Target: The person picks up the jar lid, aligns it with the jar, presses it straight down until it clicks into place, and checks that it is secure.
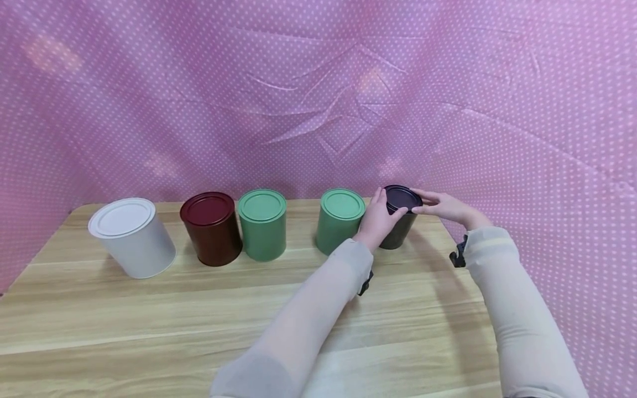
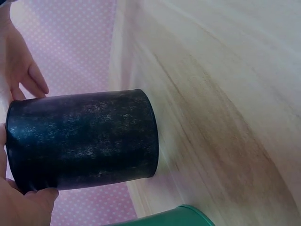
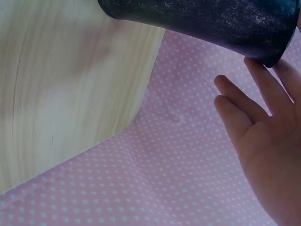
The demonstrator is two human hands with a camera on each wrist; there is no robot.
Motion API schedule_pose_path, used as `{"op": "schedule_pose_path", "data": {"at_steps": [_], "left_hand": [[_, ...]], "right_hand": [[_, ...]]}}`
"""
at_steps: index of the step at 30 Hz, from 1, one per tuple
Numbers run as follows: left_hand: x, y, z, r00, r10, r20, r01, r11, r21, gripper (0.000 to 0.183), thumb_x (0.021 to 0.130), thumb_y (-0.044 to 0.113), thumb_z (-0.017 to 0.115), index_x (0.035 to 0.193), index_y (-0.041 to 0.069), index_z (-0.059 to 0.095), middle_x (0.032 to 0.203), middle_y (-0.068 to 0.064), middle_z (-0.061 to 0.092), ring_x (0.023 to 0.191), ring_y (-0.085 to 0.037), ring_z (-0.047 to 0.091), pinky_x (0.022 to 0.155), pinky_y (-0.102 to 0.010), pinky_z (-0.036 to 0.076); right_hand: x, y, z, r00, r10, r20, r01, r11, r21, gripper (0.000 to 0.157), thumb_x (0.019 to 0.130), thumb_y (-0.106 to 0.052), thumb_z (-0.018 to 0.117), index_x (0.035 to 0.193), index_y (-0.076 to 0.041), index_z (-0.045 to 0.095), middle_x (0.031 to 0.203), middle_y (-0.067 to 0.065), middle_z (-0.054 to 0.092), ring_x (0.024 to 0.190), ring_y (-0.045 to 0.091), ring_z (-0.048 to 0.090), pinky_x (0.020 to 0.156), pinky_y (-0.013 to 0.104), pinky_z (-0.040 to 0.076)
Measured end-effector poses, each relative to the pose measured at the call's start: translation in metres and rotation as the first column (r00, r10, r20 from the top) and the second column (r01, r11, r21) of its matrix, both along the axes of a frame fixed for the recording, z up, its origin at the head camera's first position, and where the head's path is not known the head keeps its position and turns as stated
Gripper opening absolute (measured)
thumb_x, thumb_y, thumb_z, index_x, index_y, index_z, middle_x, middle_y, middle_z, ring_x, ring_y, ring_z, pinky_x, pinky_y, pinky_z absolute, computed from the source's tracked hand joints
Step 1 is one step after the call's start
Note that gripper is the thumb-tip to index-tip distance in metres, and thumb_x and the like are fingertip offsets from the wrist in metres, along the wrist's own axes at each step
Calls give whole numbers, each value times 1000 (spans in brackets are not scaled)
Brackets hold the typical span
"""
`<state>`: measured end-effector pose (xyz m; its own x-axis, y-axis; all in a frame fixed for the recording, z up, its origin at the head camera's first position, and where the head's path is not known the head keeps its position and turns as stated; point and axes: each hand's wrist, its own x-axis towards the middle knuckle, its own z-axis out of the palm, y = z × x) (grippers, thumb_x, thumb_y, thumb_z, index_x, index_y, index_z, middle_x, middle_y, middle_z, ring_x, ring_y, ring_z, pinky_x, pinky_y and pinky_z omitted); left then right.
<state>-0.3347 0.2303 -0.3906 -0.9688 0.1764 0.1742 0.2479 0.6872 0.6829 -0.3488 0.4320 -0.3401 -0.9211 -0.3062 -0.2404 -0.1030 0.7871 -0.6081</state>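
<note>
A black can (image 1: 395,232) with a flat lid stands upright at the right end of a row of lidded cans on the wooden table. My left hand (image 1: 376,220) holds its left side near the top, thumb in front and fingers toward the back; the left wrist view shows that thumb (image 2: 44,197) against the can's scuffed side. On the opposite side, my right hand (image 1: 445,209) touches the upper rim with fairly straight, spread fingers. In the right wrist view two of those fingers (image 3: 237,106) stay off the can. Just left of my left hand stands a green can (image 1: 338,226).
Farther left are another green can (image 1: 264,235), a dark red can (image 1: 215,240) close beside it, and a wider white can (image 1: 139,249). Pink dotted cloth (image 1: 318,99) hangs behind and at both sides of the wooden table (image 1: 164,331). A table corner (image 3: 134,122) lies near my right hand.
</note>
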Motion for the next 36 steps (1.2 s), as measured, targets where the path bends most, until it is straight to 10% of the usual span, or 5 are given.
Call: {"op": "schedule_pose_path", "data": {"at_steps": [36], "left_hand": [[3,3,6,999,39,34,-38,999,-33,77,93,53,56,151,7,33,159,-3,30,143,-18,35,115,-27,33]], "right_hand": [[8,0,-14,993,-75,90,94,966,-241,73,95,-38,60,155,-24,21,161,17,13,147,37,17,117,53,23]]}}
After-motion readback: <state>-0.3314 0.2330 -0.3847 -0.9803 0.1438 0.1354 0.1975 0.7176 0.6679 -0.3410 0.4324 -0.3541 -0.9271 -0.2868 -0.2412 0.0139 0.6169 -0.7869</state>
